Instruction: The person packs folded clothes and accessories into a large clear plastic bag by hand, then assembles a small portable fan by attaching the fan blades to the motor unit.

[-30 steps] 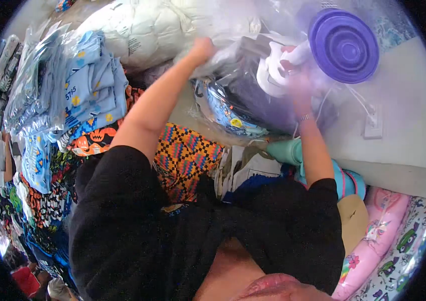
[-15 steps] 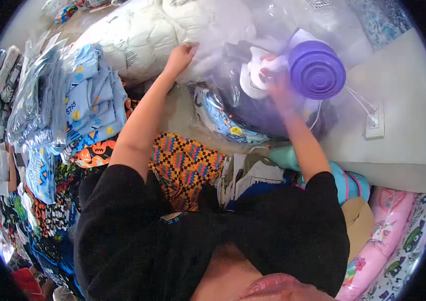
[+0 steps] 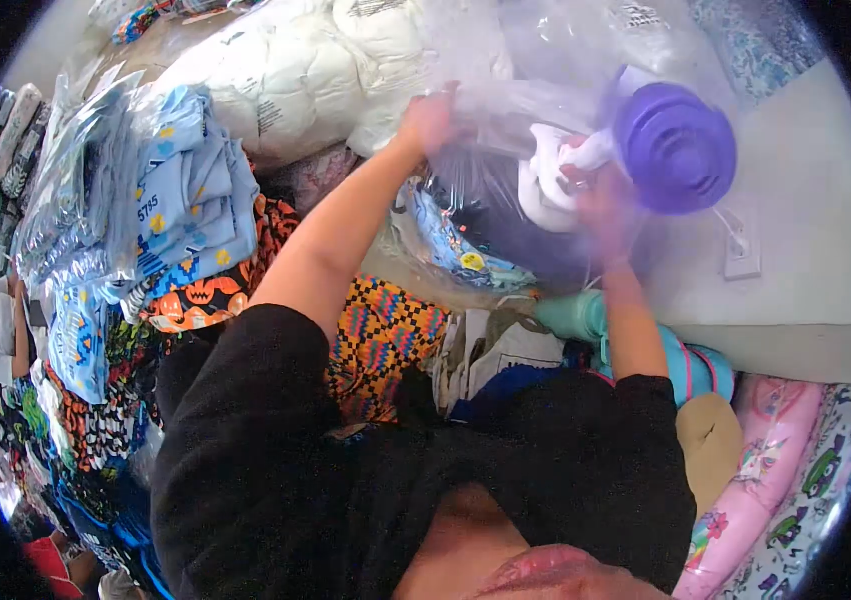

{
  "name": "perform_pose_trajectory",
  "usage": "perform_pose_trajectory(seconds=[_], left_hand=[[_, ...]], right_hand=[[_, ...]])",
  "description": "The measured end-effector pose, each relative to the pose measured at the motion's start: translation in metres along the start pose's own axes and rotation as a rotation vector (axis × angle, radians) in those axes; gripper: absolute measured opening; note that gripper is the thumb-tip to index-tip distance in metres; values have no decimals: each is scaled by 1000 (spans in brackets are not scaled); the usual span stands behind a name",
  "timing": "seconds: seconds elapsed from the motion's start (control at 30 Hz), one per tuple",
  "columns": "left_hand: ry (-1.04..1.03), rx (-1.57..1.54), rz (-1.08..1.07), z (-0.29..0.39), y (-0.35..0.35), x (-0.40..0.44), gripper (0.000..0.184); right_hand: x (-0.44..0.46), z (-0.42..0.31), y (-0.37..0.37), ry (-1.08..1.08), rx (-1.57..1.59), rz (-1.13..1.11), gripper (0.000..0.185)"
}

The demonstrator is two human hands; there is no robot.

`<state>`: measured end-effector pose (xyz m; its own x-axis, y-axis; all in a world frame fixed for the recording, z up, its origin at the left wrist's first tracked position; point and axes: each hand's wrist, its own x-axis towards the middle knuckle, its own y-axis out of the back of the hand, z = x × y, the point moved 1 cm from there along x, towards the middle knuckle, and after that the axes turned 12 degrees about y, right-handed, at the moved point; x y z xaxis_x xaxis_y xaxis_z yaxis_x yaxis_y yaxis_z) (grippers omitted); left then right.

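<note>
My right hand [image 3: 607, 215], blurred, is closed around the white handle of a corded handheld appliance [image 3: 678, 148] with a round, ribbed purple end; I cannot tell its exact kind. Crumpled clear plastic [image 3: 515, 105] spreads between my hands. My left hand [image 3: 431, 120] is at its left edge, the fingers blurred but seemingly pinching the plastic. Under the appliance lies a clear bag [image 3: 470, 255] with light-blue printed fabric inside and a yellow round sticker. The appliance hides part of this bag.
Bagged white padded bundles [image 3: 285, 85] lie at the back. Bagged blue garments [image 3: 185, 180] are stacked left, beside patterned fabrics [image 3: 390, 325]. A white outlet [image 3: 741, 250] is on the right, with a teal roll [image 3: 570, 315] and pink printed fabric [image 3: 760, 450] below it.
My left hand has moved right along the plastic. My right hand has moved the purple and white appliance right and slightly down.
</note>
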<state>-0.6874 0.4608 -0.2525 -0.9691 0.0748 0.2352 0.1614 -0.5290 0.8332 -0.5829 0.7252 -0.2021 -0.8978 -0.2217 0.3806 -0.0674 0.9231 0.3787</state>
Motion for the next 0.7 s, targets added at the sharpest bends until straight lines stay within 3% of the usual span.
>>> perform_pose_trajectory(seconds=[0.03, 0.07, 0.13, 0.17, 0.27, 0.4, 0.53, 0.6, 0.63, 0.7], left_hand=[[-107, 80, 179, 0, -7, 4, 71], [-113, 76, 182, 6, -6, 5, 71], [186, -56, 52, 10, -6, 7, 69], [185, -57, 48, -3, -20, 22, 69], [-63, -35, -165, -49, -54, 69, 68], [-177, -128, -279, -27, 26, 30, 68], [-332, 217, -114, -96, 47, 16, 66], [106, -576, -338, -97, 71, -4, 66], [83, -319, -131, -61, 84, -19, 66], [17, -143, -136, -13, 78, -37, 67]], right_hand=[[-5, 50, 9, 10, -684, -149, 28], [-10, 98, 17, 22, -1154, -247, 26], [-9, 70, 2, 145, -986, -182, 30], [-11, 52, -9, 202, -898, -154, 33], [-6, 14, -31, 382, -627, -52, 41], [11, 29, -43, 489, -644, 2, 40], [15, 40, -47, 516, -673, 29, 39], [15, 43, -50, 515, -676, 37, 39], [16, 45, -52, 518, -678, 39, 39], [19, 46, -54, 521, -684, 45, 38]])
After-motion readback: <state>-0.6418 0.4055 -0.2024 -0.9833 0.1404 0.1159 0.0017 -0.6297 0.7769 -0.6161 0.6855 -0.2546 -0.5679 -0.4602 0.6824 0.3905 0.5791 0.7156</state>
